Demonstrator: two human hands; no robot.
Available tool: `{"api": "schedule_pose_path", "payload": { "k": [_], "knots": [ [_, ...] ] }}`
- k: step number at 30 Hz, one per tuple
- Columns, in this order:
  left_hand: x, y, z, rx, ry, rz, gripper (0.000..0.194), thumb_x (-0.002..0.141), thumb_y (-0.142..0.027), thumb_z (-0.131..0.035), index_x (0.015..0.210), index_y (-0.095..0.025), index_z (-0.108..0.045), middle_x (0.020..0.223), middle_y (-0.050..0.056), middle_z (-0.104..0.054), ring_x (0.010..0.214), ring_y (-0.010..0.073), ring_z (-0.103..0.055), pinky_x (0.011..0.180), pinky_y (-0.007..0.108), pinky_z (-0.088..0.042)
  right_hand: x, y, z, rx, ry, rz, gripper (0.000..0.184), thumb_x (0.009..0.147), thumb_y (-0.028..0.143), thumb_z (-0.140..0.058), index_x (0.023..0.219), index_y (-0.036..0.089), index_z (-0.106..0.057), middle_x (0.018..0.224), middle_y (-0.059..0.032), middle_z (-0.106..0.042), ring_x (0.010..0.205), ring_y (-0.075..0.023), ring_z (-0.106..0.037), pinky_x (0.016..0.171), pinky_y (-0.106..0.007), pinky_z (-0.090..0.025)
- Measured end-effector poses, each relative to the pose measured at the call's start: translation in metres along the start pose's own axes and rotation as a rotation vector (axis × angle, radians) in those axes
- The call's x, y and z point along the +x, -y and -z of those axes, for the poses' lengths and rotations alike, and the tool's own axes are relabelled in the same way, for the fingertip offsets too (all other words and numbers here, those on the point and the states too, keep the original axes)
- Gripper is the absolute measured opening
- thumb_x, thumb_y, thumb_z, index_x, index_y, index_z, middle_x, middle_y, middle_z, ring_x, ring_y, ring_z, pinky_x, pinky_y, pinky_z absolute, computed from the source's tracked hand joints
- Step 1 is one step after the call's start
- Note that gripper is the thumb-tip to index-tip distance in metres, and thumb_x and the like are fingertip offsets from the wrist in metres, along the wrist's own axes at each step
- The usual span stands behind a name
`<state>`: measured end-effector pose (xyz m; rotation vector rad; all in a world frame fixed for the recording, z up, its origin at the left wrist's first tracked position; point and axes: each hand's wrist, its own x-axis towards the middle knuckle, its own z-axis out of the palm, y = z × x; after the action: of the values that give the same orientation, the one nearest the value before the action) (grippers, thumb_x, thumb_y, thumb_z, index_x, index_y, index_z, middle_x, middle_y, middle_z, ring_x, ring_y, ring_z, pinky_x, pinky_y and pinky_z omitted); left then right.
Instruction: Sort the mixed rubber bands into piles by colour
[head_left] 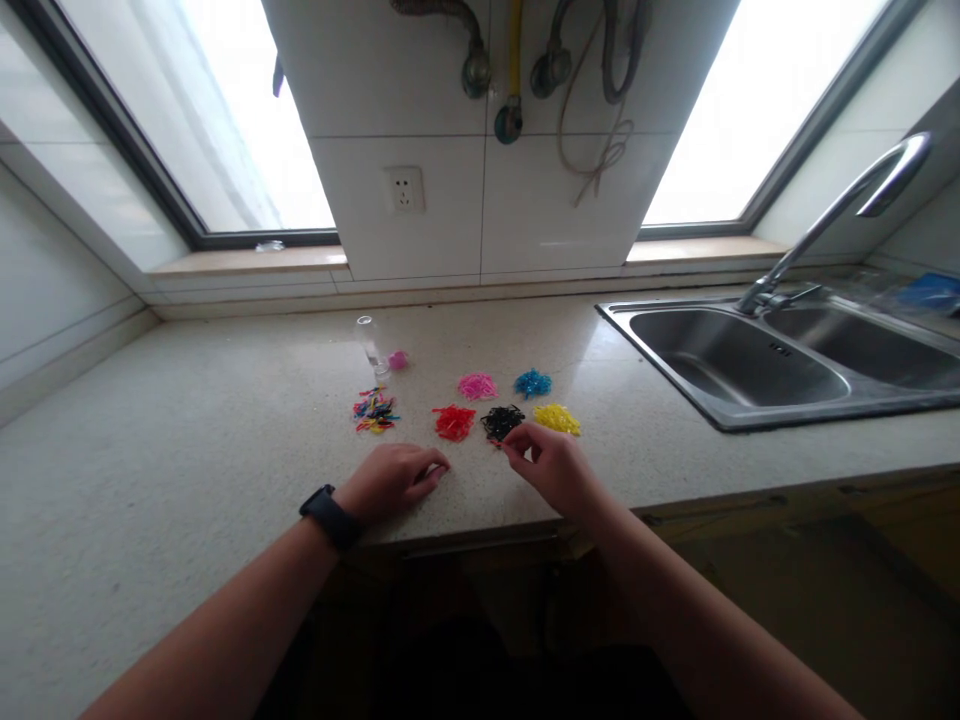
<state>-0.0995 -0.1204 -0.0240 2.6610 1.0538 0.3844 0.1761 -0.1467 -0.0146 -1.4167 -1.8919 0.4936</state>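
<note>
My right hand (551,465) pinches a small red rubber band (496,444) between thumb and fingertips, at the front edge of a pile of black rubber bands (501,420). My left hand (394,477), with a dark watch on its wrist, rests on the counter, its fingers curled together and nothing visible in them. Ahead of it lie a pile of red bands (454,422) and a mixed-colour pile (375,410). Pink bands (478,386), blue bands (533,382) and yellow bands (558,419) form separate heaps around the black one.
A clear bottle (373,347) stands behind the mixed pile, beside a pink cap-like piece (398,360). To the right is a double steel sink (675,415) with a tall faucet (832,215). The speckled counter (187,480) ends just in front of my body.
</note>
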Motion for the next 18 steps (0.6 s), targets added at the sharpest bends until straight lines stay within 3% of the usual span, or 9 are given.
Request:
{"api": "schedule_pose_path", "payload": {
  "k": [5, 9, 18],
  "knots": [
    [0.001, -0.001, 0.002, 0.02, -0.01, -0.009, 0.022, 0.097, -0.029, -0.05, 0.106, -0.022, -0.069, 0.077, 0.003, -0.069, 0.07, 0.0166, -0.063, 0.066, 0.027, -0.041, 0.027, 0.03, -0.019, -0.294, 0.109, 0.05, 0.013, 0.088, 0.031, -0.06, 0.092, 0.025, -0.07, 0.081, -0.0013, -0.073, 0.073, -0.0171, -0.066, 0.064, -0.026, -0.039],
    [0.001, 0.0, 0.003, 0.023, 0.002, -0.014, 0.021, 0.094, -0.025, -0.052, 0.106, -0.022, -0.069, 0.078, 0.003, -0.069, 0.069, 0.0163, -0.063, 0.066, 0.026, -0.041, 0.036, 0.039, -0.034, -0.484, 0.195, 0.03, 0.018, 0.091, 0.033, -0.056, 0.095, 0.025, -0.071, 0.087, -0.0046, -0.075, 0.079, -0.0211, -0.068, 0.064, -0.028, -0.039],
    [0.0, -0.001, 0.004, 0.014, 0.005, -0.009, 0.022, 0.094, -0.026, -0.051, 0.107, -0.023, -0.069, 0.08, 0.003, -0.07, 0.072, 0.0167, -0.064, 0.068, 0.027, -0.042, 0.038, 0.038, -0.039, -0.56, 0.254, 0.009, 0.023, 0.094, 0.038, -0.052, 0.098, 0.025, -0.071, 0.092, -0.0063, -0.076, 0.083, -0.0228, -0.07, 0.065, -0.029, -0.041]
  ]
}}
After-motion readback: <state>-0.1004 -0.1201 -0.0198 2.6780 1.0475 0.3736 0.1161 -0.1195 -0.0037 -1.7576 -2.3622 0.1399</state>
